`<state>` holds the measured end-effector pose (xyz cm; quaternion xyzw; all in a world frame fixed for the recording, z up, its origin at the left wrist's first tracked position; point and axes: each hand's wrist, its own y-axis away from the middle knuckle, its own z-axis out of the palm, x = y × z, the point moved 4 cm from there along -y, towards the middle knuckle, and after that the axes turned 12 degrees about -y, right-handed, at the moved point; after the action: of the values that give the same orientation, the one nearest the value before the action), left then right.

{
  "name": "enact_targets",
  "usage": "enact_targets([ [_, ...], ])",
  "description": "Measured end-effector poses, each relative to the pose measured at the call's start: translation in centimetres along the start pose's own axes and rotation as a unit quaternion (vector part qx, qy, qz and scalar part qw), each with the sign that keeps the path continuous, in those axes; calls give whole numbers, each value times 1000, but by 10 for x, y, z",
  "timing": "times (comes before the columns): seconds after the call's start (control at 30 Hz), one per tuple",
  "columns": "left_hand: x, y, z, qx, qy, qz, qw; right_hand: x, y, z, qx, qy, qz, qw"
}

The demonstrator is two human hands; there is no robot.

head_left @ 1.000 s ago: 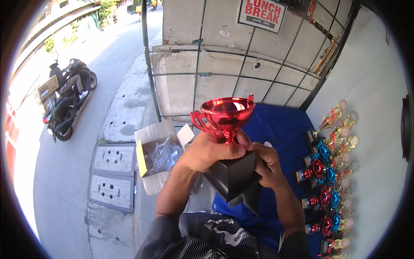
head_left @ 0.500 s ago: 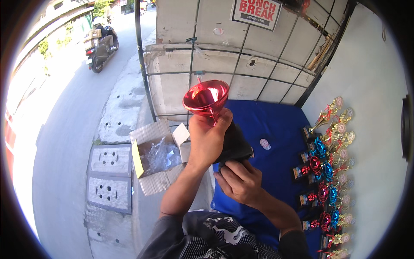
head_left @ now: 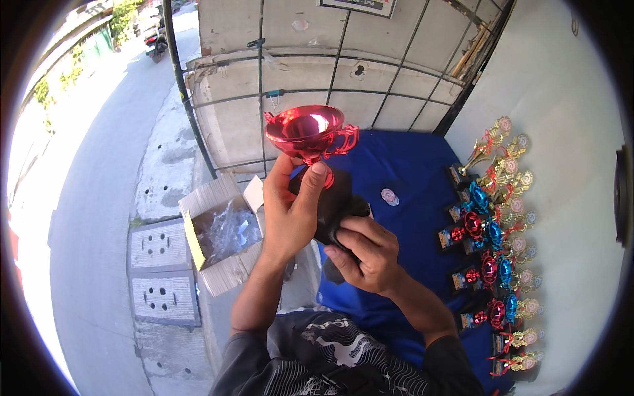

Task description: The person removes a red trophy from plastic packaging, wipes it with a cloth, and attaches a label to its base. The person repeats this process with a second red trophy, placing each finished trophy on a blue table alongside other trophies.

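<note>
- Your left hand [head_left: 290, 221] pinched the red trophy [head_left: 305, 131] at its stem, the thumb in front and the fingers wrapped round the far side.
- Your right hand [head_left: 370, 254] was curled closed on a dark cloth [head_left: 338, 272], bunched against the lower part of the trophy's black base [head_left: 335, 186]; the exact contact under the fingers was hidden.
- The trophy stood in the air before you, slightly tilted, its shiny cup opening upward and a curled handle showing at either side.
- Behind and below the base lay a blue tablecloth [head_left: 416, 158], with a round sticker [head_left: 389, 197] on it, apart from your hands.
- To the left of your left hand sat an open cardboard box [head_left: 226, 272], crumpled clear plastic [head_left: 228, 231] inside.
- Along the right edge of the tablecloth stood red cups [head_left: 489, 268], blue cups [head_left: 478, 197] and gold trophies [head_left: 525, 337], crowded close together beside a pale wall [head_left: 561, 145].
- Beyond the tablecloth rose a wire grid [head_left: 330, 86] before worn panels.
- Farthest out, at upper left, a motorcycle [head_left: 156, 46] showed small on the sunlit road [head_left: 99, 198].
</note>
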<state>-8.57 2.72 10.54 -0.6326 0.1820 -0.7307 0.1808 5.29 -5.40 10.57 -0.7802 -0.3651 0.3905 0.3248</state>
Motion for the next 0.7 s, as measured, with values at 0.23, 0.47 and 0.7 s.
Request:
enact_targets([
  [0.23, -5, 6, -5, -19, 24, -23, 999, 7, 6, -12, -37, -12, -24, 999],
  [0.47, -3, 8, -1, 37, -15, 12, 999, 2, 3, -7, -31, 46, -28, 998],
  [0.7, -3, 15, -1, 45, -40, 5, 998, 18, 4, -9, -25, 11, 8, 1000],
])
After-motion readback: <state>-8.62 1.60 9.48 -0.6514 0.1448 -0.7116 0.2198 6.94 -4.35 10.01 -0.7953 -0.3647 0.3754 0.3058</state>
